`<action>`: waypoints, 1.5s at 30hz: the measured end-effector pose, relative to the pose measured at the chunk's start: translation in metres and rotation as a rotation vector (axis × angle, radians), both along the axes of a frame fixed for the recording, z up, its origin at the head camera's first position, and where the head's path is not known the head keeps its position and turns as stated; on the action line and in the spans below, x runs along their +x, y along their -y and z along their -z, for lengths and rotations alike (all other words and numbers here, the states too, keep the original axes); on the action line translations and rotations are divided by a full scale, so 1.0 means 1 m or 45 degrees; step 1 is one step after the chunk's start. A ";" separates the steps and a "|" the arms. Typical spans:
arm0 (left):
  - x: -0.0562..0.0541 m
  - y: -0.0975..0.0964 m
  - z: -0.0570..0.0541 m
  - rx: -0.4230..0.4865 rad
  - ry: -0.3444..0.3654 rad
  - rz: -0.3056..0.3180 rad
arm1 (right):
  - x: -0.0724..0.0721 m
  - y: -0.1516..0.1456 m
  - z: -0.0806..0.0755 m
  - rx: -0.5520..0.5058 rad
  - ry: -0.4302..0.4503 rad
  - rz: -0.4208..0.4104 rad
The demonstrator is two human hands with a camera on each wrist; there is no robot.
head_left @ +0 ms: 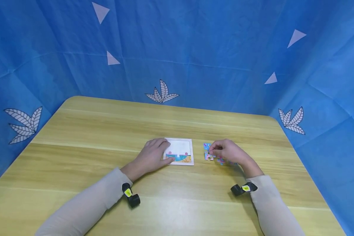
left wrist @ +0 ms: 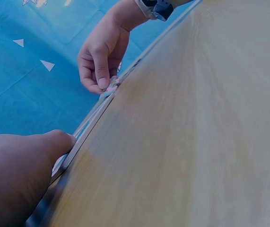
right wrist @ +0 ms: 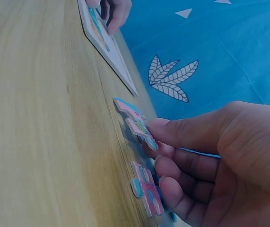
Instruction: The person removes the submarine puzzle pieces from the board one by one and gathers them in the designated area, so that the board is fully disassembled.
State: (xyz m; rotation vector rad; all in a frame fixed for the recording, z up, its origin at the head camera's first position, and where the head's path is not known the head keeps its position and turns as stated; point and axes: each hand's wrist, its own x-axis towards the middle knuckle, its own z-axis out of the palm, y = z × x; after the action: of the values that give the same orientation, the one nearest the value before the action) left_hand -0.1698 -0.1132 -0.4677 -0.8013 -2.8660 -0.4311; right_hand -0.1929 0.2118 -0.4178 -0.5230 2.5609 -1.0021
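A shallow white puzzle tray (head_left: 178, 144) lies on the table, its bottom row filled with joined jigsaw pieces (head_left: 181, 158) in teal and orange. My left hand (head_left: 153, 154) rests over the tray's left side, thumb on the bottom row and fingers near the upper left corner. To the right of the tray, my right hand (head_left: 228, 151) pinches a pink and blue jigsaw piece (right wrist: 142, 132) between thumb and forefinger, low over the table. Another pink and teal piece (right wrist: 148, 189) lies under the curled fingers of that hand, partly hidden.
More loose pieces lie around the right hand, among them a blue one (head_left: 206, 146) just beyond it. The wooden table (head_left: 177, 203) runs back to a blue patterned cloth (head_left: 177, 39). Each sleeve carries a black wrist camera (head_left: 244, 189).
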 end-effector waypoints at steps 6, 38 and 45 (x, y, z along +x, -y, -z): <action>0.000 0.000 0.000 0.000 -0.004 0.003 | 0.000 0.002 0.001 0.008 0.003 0.003; 0.001 -0.002 -0.002 -0.008 0.031 0.006 | 0.005 0.021 0.000 0.051 -0.232 -0.027; 0.002 -0.001 -0.003 0.026 0.005 0.069 | 0.011 0.039 0.000 0.035 -0.228 -0.065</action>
State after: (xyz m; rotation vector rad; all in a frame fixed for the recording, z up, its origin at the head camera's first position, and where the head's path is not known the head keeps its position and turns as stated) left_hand -0.1677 -0.1122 -0.4648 -0.8777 -2.8439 -0.4680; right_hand -0.1817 0.1731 -0.4175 -0.6960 2.6974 -0.9400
